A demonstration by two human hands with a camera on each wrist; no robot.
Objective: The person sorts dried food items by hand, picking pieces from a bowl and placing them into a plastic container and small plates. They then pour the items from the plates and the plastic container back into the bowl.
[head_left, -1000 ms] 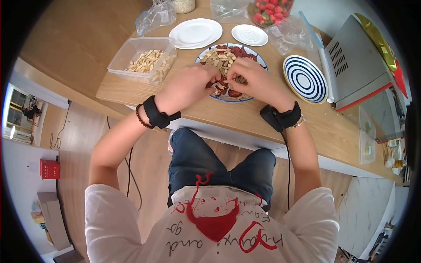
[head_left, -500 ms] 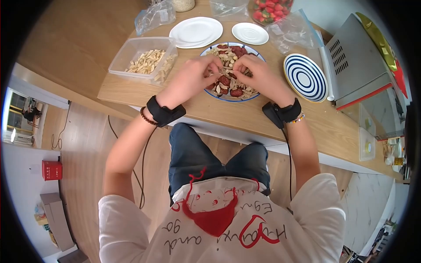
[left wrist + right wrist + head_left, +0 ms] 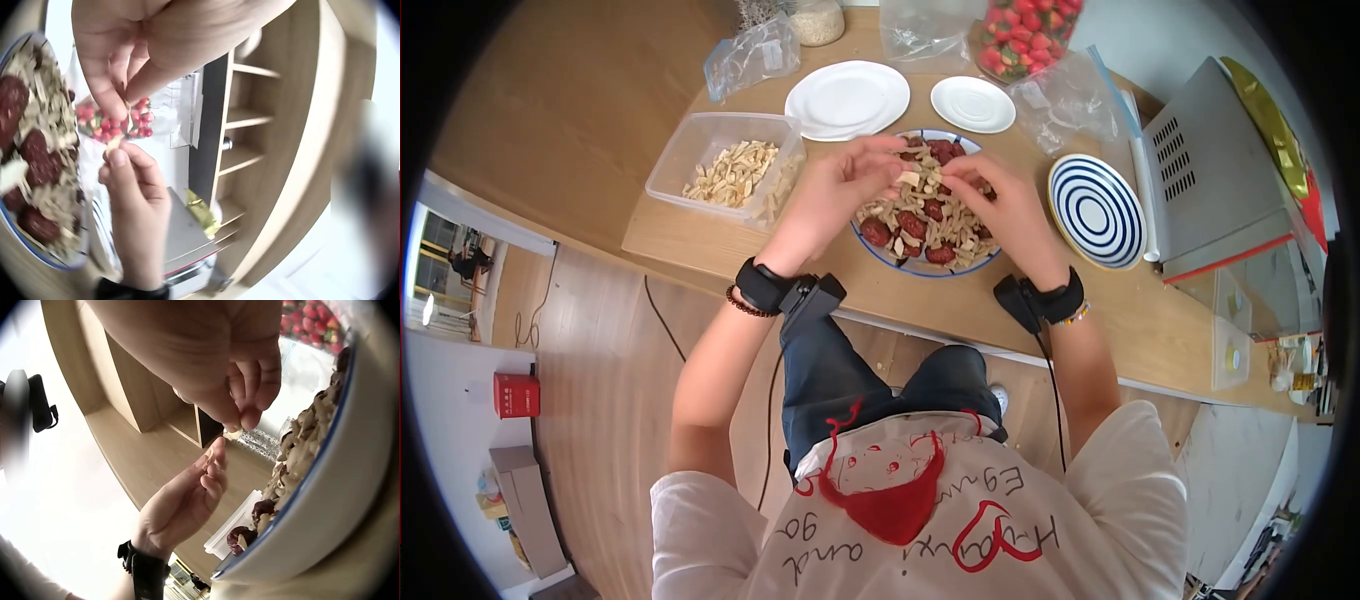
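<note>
A white bowl (image 3: 325, 512) with a blue rim holds a heap of dried red dates (image 3: 912, 224) and pale dried strips (image 3: 47, 150). Over its far part, my left hand (image 3: 832, 195) pinches a pale dried slice (image 3: 908, 179) between thumb and fingertip, its other fingers loosely bent. Facing it from the other side, my right hand (image 3: 1008, 205) pinches a small pale piece (image 3: 232, 434) between thumb and forefinger. Both sets of fingertips are close together, with a small gap between the pieces.
A clear plastic box (image 3: 668, 196) with pale dried pieces stands to the left. Behind are a white oval plate (image 3: 847, 100), a small saucer (image 3: 973, 105), plastic bags (image 3: 1065, 110) and a jar of strawberries (image 3: 1025, 40). A blue-ringed plate (image 3: 1097, 212) leans at the right.
Both hands have moved from down in the bowl's heap to above its far part and drawn slightly apart. A pale slice now shows at the left fingertips, and more dates are uncovered.
</note>
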